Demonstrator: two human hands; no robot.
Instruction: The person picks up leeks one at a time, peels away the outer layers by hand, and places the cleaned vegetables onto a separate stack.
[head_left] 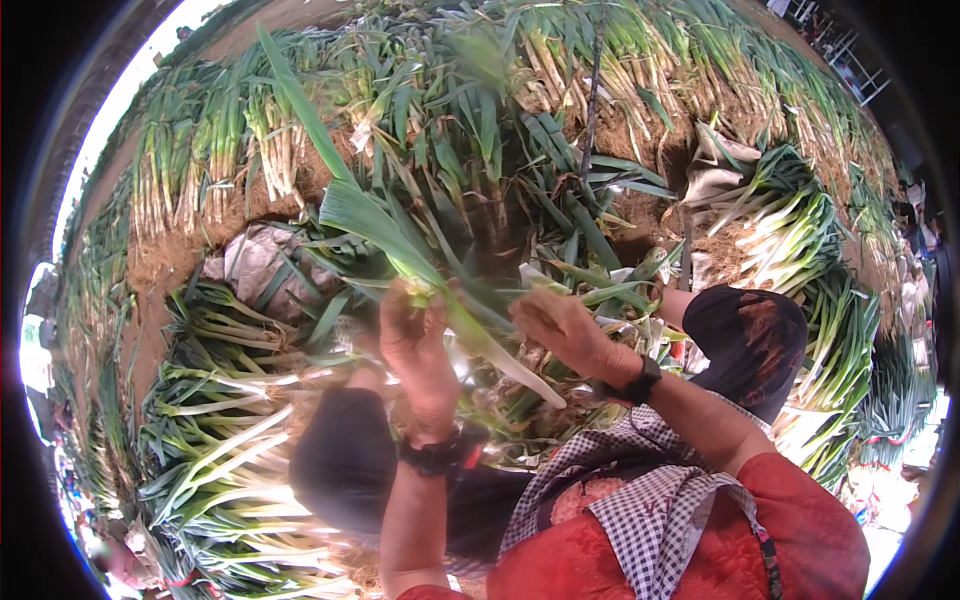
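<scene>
My left hand [415,355] is closed around a leek [480,335] between my knees. Its long green leaves reach up and away to the far left, and its white root end points down to the right. Just right of the stalk is my right hand [572,328], its fingers curled together and slightly blurred. A pale scrap of leaf shows by those fingertips, but whether they grip it is unclear. Below both hands lies a heap of stripped leaves and peelings [515,405]. Dark bands circle both wrists.
To the left, a pile of leeks [240,450] lies with white ends inward. More leeks [800,240] are stacked to the right. Rows of upright leeks [200,160] with soil at their roots stretch across the back. A pale crumpled sack [265,265] sits beyond my left knee.
</scene>
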